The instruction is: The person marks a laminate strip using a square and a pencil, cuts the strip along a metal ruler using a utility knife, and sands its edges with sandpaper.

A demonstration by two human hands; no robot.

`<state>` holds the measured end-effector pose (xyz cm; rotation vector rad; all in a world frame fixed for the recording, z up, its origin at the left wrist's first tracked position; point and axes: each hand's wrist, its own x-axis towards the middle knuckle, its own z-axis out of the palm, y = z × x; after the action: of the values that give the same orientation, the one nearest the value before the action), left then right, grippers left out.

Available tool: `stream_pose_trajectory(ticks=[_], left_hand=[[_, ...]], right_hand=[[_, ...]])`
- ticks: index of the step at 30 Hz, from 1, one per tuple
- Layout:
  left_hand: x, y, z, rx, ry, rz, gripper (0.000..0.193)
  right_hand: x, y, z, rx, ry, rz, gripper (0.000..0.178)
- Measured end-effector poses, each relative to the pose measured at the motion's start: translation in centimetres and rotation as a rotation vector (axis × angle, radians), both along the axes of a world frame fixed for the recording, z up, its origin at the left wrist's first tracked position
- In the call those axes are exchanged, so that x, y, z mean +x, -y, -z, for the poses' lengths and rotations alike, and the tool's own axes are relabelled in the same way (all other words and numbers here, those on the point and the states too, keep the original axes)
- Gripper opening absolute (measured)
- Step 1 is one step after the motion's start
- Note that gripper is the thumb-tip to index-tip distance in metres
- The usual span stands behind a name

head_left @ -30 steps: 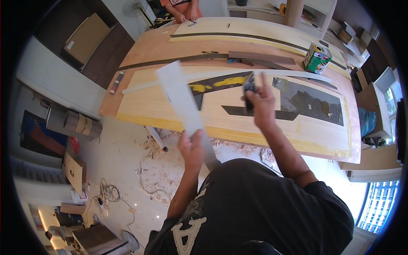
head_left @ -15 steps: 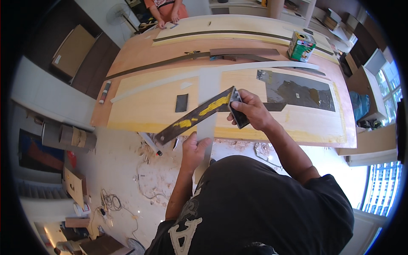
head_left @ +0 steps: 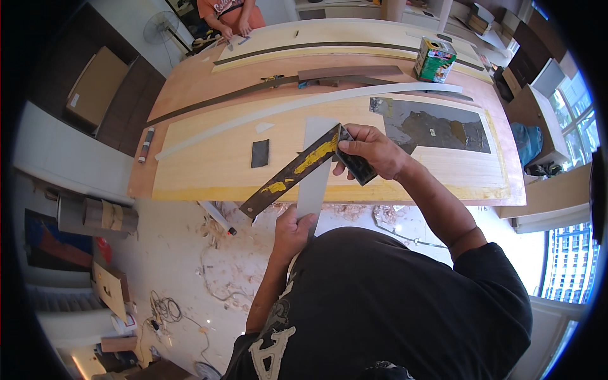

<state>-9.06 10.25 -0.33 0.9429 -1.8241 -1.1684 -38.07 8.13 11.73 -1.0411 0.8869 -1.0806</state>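
Note:
In my right hand is a try square with a dark blade smeared with yellow and a black stock. My fingers close round the stock, and the blade slants down to the left. My left hand grips a pale flat strip near the table's front edge. The strip reaches up over the pale wood panel, passing behind the square's blade. On the panel lie a small dark rectangular piece and a white scrap. The strip's lower end is hidden by my body.
A long white strip curves across the table, with dark strips behind it. At the right are a smeared grey sheet and a green can. A person works at the far left. Shavings and cables litter the floor.
The pale strip has come toward me, its far end now short of the long white strip. The try square has tilted slightly. My view has shifted a little.

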Motion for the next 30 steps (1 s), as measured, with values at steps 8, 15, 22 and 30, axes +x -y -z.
stream_pose_trajectory(ticks=[8, 15, 22, 30], left_hand=[[0.1, 0.0, 0.0, 0.021, 0.033, 0.001, 0.022], [-0.2, 0.2, 0.4, 0.006, 0.049, 0.001, 0.024], [-0.3, 0.6, 0.9, -0.005, 0.083, 0.002, 0.028], [-1.0, 1.1, 0.6, 0.09, 0.149, 0.058, 0.032]], right_hand=[[0.6, 0.4, 0.8, 0.009, -0.037, -0.061, 0.03], [0.9, 1.0, 1.2, -0.027, -0.066, -0.077, 0.034], [0.8, 1.6, 1.6, 0.032, -0.061, -0.016, 0.03], [0.8, 2.0, 0.5, 0.033, -0.076, -0.037, 0.029]])
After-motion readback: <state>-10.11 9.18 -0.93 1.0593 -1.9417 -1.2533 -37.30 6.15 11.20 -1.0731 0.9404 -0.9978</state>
